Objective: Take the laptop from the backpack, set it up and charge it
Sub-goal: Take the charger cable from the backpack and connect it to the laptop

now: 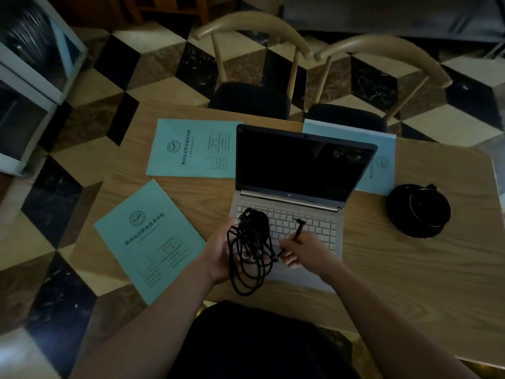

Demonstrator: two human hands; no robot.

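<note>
- My left hand [218, 253] cradles the bundled charger [252, 228], its cable loops hanging low at centre frame.
- My right hand [303, 251] pinches the cable near the plug tip [297, 221].
- Both hover over the open laptop [295, 187], mid-frame on the wooden table [410, 255].
- Teal booklets [149, 239] lie to the left.

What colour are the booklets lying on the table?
Light teal booklets with dark print, clearest in the head view.

Both forearms bare to the frame edge, no sleeves showing. Left hand [218, 253] and right hand [303, 251] bare: no gloves, rings, watch or bands visible. Dark clothing [254, 343] covers the lap, plain, unmarked.
</note>
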